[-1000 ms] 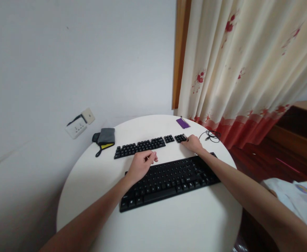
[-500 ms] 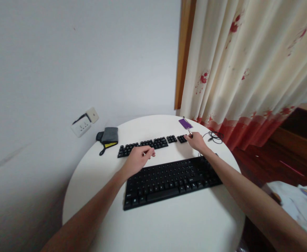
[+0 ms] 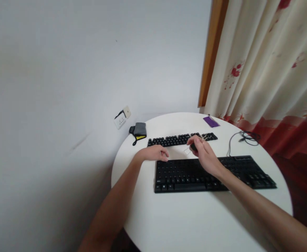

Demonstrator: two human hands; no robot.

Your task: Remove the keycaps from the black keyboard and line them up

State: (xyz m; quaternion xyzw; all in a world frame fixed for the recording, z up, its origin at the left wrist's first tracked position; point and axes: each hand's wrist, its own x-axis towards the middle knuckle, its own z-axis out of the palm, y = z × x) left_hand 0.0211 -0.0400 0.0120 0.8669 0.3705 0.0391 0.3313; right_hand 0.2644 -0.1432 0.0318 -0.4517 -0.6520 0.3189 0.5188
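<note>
as our right hand (image 3: 203,154) clasps a small dark object (image 3: 193,147), our left hand (image 3: 154,153), fingers parted, hangs by the keyboard (image 3: 181,171) on the desk (image 3: 179,220); keycaps (image 3: 176,140) lie lined up beyond, likely for order.

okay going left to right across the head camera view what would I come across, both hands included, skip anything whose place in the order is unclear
Wall socket, grey-and-yellow item, left hand, right hand, coiled cable.
</note>
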